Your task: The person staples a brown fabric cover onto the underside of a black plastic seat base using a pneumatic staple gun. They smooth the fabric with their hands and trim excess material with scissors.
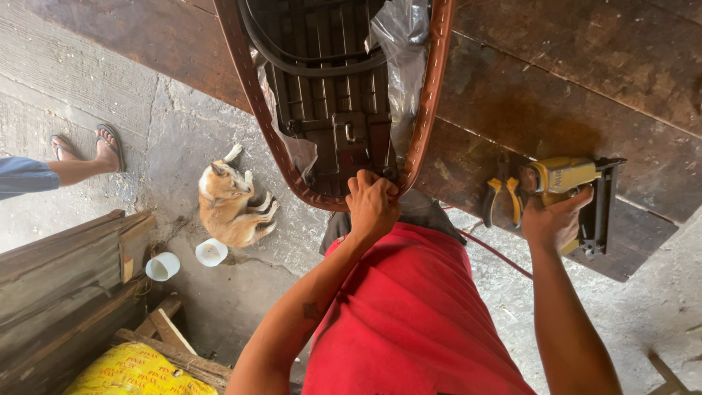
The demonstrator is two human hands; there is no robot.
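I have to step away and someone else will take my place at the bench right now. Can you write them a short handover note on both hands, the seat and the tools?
Left hand: pinching the brown cover at the rear tip of the upturned seat, pressing it over the edge of the black base.
Right hand: gripping the yellow staple gun, which rests on the wooden bench, away from the seat.
Yellow-handled pliers lie just left of the gun.
Done: cover wrapped along both sides; clear plastic sheet shows inside.
Left: the rear tip appears not yet fastened; I cannot make out staples.
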